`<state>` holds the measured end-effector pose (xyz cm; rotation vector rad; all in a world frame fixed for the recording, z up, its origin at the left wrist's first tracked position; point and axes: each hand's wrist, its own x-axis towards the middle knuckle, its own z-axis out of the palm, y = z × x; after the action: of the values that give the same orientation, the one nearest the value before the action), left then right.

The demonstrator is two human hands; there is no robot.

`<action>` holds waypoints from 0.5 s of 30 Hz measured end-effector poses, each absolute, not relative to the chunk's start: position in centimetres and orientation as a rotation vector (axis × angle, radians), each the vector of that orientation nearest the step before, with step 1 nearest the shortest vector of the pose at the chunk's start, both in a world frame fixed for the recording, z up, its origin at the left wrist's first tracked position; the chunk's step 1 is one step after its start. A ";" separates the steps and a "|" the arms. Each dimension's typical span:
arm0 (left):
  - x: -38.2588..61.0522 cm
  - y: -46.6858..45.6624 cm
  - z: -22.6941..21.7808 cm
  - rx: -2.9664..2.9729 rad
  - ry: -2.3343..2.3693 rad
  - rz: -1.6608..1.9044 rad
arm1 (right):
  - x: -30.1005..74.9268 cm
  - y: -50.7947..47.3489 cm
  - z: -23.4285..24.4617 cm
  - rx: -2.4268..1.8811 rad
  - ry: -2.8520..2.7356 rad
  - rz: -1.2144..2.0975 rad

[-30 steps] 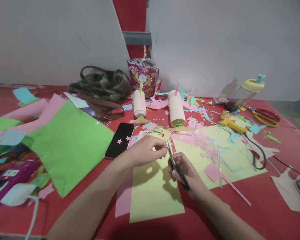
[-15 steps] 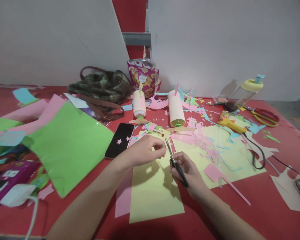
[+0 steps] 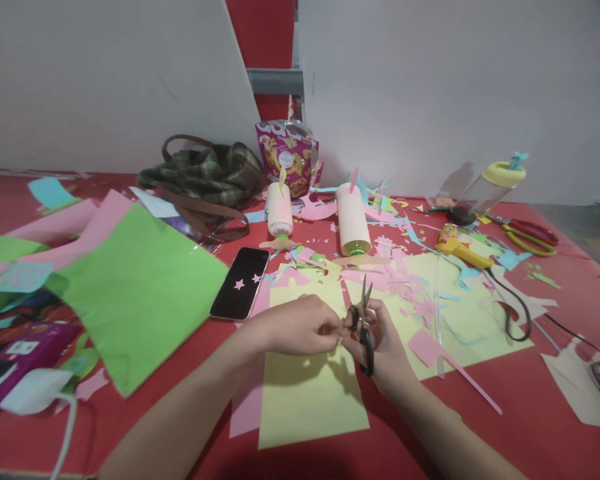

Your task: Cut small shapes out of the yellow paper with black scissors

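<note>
My right hand holds black-handled scissors with the blades pointing up and slightly apart. Close by, the fingers of my left hand are pinched together and meet the fingertips of my right hand; anything between them is too small to make out. Both hands hover over a pale yellow paper sheet, which overlaps a pink sheet. To the left of my hands lies a black phone with small pink paper stars on its screen.
Two paper-wrapped bottles lie beyond my hands among paper scraps. A yellow glue gun with its cord, red-handled pliers and a clear yellow-lidded cup are at right. Green paper covers the left; a plaid bag sits behind.
My left hand has moved down and slightly right, and its fingertips now meet my right hand. The scissors have turned from leaning left to nearly upright.
</note>
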<state>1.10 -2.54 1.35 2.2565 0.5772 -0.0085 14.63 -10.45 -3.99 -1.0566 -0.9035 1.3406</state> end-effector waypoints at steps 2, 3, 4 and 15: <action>1.2 -2.6 1.1 2.266 0.560 -0.025 | 14.6 -10.5 -3.9 -1.071 -0.907 1.347; 1.2 -2.7 1.1 2.269 0.556 -0.033 | 14.6 -10.5 -3.9 -1.079 -0.907 1.351; 1.3 -2.7 1.0 2.271 0.557 -0.038 | 14.6 -10.5 -3.9 -1.085 -0.908 1.356; 1.4 -2.5 1.2 2.293 0.558 -0.058 | 14.6 -10.5 -3.8 -1.084 -0.941 1.360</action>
<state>1.41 -2.55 1.25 2.2932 0.5583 -0.0583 14.62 -10.53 -3.79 -1.0837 -0.9406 1.3596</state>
